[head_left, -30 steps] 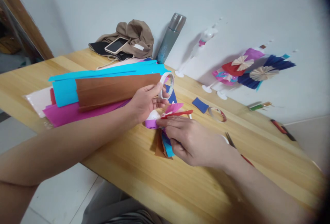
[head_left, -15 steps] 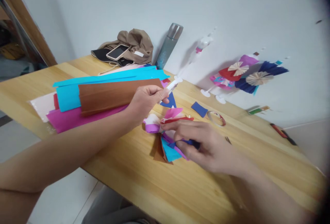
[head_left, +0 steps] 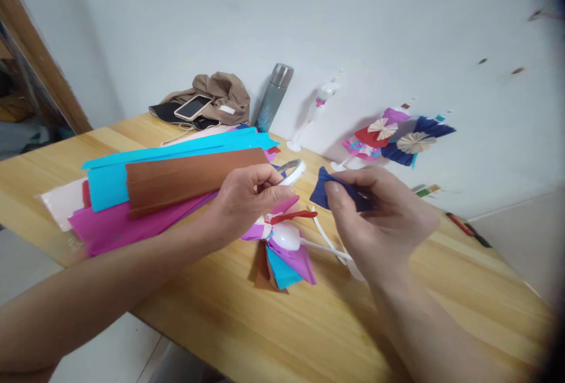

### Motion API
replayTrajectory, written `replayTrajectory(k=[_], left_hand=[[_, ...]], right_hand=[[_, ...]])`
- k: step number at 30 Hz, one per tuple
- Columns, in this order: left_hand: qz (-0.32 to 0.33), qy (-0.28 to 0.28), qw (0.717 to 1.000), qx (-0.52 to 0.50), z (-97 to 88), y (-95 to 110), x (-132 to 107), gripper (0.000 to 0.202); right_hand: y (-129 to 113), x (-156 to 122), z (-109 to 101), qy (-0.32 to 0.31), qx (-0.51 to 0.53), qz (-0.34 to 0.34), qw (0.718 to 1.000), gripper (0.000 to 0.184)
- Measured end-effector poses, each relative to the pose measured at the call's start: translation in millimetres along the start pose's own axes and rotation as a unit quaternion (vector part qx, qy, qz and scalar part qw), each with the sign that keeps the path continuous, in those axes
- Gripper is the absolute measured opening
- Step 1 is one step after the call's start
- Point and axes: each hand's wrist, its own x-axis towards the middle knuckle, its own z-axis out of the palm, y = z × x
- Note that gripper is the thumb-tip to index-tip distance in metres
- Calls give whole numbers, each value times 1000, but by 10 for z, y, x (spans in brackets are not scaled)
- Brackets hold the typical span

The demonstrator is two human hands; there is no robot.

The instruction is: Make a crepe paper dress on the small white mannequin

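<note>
In my left hand (head_left: 247, 197) is a white tape roll (head_left: 294, 172), gripped by its rim between thumb and fingers. My right hand (head_left: 386, 218) pinches a piece of dark blue crepe paper (head_left: 323, 189) to the right of the roll, the two held apart. Below and between my hands lies a paper figure (head_left: 289, 236) with a white rounded body, a red strip, and purple, light blue and brown paper flaring from it. Its white stem runs toward my right wrist, where the white base (head_left: 356, 269) is partly hidden. Beside the stem lies a thin white strip (head_left: 324, 227).
Stacked crepe paper in light blue, brown (head_left: 189, 180) and magenta fills the table's left. Behind are a brown cap (head_left: 225, 97), a phone (head_left: 193, 107) and a grey flask (head_left: 273, 97). Finished-looking paper figures (head_left: 375, 136) stand along the wall. A red-black cutter (head_left: 468, 230) lies far right.
My right hand has risen from the figure and now holds blue paper, while the flat blue piece no longer shows on the table. The tape roll in my left hand shows more of its ring.
</note>
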Motion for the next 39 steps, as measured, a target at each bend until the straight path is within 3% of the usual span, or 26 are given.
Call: replayTrajectory(k=[3,7,14,21,27,31,37,39], left_hand=[[3,-10,1000,7,9,17,-45,21],[-1,-39,999,-36,30,57,-70,18],[-94,-95,972,-191,73,49,-48,29],[-155,-137,938,-278,99,-107,-46,38],[-146,-172,944,-241,100,-54,-44,20],[-135,-153,957,-204,86,22,-52,16],[-152,-113,959,-209,84,75,-62,14],[-162,-91,958,-220,88,81,-57,13]], right_hand=[[-54,-14,-8,24,-53,-84,995,16],[-109,-14,-9,23,-74,-91,993,18],[-61,-4,-68,-12,72,79,994,13],[128,89,-106,-38,230,251,940,5],[320,150,-85,-99,283,224,927,9],[335,160,-83,-111,280,227,926,11],[170,191,-189,-60,275,271,921,12],[105,166,-210,-33,253,259,932,10]])
